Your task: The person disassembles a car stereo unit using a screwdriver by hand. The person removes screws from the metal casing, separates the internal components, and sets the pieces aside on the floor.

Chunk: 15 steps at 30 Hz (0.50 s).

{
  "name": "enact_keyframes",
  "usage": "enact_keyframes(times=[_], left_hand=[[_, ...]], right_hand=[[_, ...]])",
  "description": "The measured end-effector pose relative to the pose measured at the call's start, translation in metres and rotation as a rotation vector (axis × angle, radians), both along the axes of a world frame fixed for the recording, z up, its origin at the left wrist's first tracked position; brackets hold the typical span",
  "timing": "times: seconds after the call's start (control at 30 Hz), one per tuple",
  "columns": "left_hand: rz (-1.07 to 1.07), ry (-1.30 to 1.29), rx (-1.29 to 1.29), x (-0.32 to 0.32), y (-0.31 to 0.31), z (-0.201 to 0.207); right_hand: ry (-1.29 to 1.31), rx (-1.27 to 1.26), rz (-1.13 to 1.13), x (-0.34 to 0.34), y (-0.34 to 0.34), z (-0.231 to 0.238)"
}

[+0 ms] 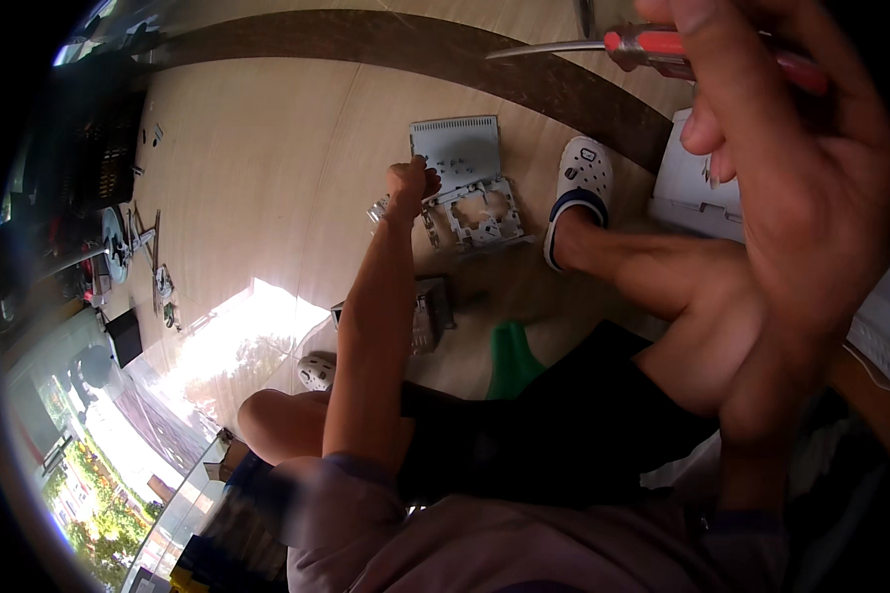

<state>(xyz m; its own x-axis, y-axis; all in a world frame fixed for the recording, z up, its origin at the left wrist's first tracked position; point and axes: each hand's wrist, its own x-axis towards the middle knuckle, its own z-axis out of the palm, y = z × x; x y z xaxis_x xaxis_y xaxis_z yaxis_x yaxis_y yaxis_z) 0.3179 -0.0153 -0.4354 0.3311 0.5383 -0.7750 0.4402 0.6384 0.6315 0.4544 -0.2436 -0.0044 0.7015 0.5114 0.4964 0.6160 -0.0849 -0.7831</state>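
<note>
Raised close at the upper right, my right hand is closed around a screwdriver with a red and clear handle. Its metal shaft points left. A small shiny bit shows by the lower fingers of that hand. My left hand reaches down to the floor, fingers curled, at the left edge of a grey metal panel. Whatever those fingers hold is too small to make out. Several small screws lie on the panel. Just below it sits a pale metal frame with cut-outs.
Under my left forearm stands a dark boxy unit, beside a green plastic piece. My white clog is right of the panel. White casings lie farther right. Tools and parts are scattered at the left.
</note>
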Motion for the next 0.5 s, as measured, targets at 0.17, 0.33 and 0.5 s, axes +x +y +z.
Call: enact_keyframes(times=[0.17, 0.33, 0.5], left_hand=[[0.029, -0.02, -0.004, 0.005, 0.005, -0.014], [-0.005, -0.012, 0.058, -0.006, 0.013, -0.011], [-0.035, -0.082, 0.06, -0.042, 0.038, 0.035]], right_hand=[[0.074, -0.04, -0.002, 0.006, 0.001, -0.001], [0.12, -0.07, 0.017, 0.004, 0.005, 0.009], [0.204, -0.161, 0.089, 0.003, 0.026, 0.021]])
